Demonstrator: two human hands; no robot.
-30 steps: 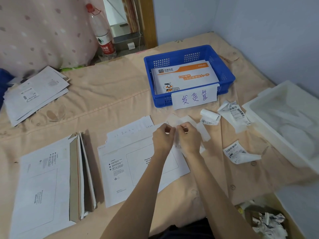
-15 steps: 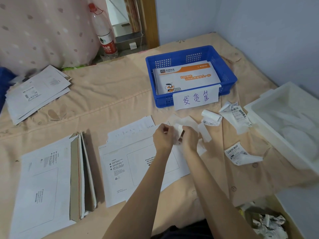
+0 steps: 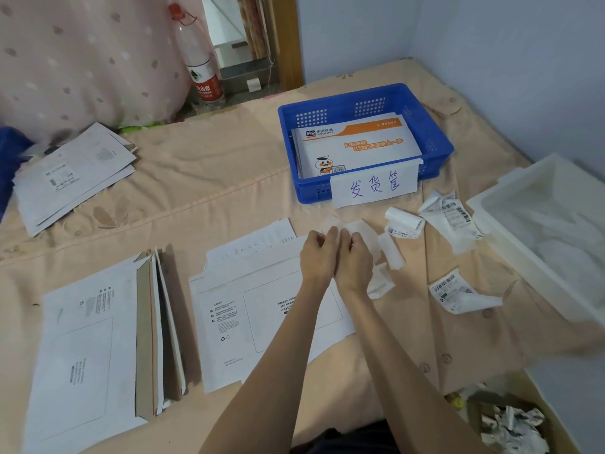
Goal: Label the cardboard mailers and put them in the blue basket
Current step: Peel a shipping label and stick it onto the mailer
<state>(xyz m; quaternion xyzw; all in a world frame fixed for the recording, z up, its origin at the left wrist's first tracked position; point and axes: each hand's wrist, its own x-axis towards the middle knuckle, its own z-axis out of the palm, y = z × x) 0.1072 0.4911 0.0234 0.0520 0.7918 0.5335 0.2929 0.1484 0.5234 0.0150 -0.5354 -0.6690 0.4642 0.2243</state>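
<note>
Both hands [image 3: 337, 257] pinch a thin, curling white label [image 3: 355, 228] over a flat mailer [image 3: 262, 309].

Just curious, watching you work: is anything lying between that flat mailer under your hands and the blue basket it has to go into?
Nothing visible blocks it. Between the mailer and the blue basket lies only bare bedsheet. Both hands hold a label strip just above the mailer's far corner; loose labels lie off to the right.
</note>
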